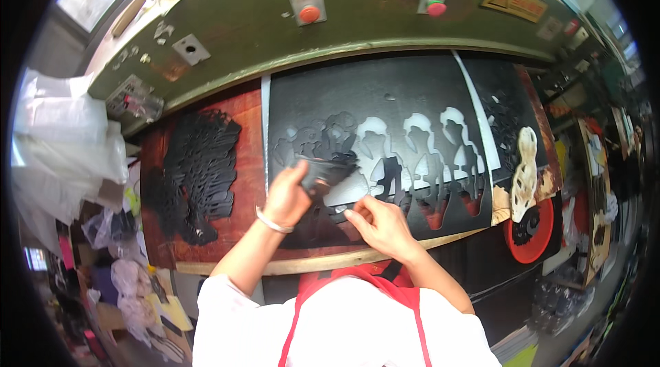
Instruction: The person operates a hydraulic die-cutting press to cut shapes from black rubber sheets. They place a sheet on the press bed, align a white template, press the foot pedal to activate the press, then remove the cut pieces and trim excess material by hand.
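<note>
A large black sheet (412, 85) lies across the work surface, with a row of shoe-upper-shaped holes cut through it along the near part. Pale and reddish surface shows through the holes. My left hand (286, 195) is closed on dark cut pieces (331, 173), held over the sheet and slightly blurred. Beside it, close to the near edge, my right hand (386, 231) has its fingers curled, thumb and forefinger together. What they pinch, if anything, is too small to make out. Left of the sheet, a heap of black cut pieces (199, 161) rests on a red-brown board (249, 133).
Behind the sheet runs a green machine beam (371, 23) with a red button (309, 14) and a green-and-red button (436, 7). To the right are a cream-coloured cutting die-like form (525, 174) and a red round container (543, 236). Clear plastic bags (69, 140) hang at left.
</note>
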Action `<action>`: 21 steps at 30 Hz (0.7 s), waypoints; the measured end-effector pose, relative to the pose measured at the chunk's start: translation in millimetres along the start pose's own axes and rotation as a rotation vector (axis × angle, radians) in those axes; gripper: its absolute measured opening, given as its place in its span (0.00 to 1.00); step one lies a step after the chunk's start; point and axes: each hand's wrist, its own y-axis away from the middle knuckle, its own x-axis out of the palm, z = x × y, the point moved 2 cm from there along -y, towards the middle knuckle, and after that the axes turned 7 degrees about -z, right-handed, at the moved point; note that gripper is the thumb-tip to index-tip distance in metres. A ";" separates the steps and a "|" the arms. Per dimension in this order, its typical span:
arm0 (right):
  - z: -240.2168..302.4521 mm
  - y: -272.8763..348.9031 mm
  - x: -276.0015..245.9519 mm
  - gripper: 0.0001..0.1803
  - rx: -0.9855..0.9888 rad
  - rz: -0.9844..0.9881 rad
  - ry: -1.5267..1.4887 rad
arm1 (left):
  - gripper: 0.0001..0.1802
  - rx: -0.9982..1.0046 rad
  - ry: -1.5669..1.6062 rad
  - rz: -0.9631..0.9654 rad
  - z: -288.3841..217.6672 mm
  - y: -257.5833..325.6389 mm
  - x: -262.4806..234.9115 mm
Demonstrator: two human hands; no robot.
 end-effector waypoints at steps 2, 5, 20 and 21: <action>-2.3 -13.0 20.3 0.25 0.101 0.076 -0.043 | 0.14 -0.010 -0.041 0.048 30.7 4.2 5.6; -16.7 -18.0 41.9 0.25 0.078 -0.112 -0.007 | 0.14 0.137 -0.104 0.005 59.3 12.0 10.0; -70.3 15.2 14.5 0.07 -0.076 -0.063 0.092 | 0.10 1.170 -0.274 -0.265 -265.4 27.1 28.9; -66.6 13.8 14.5 0.07 -0.068 -0.020 0.116 | 0.11 1.192 -0.285 -0.227 -284.0 34.4 38.9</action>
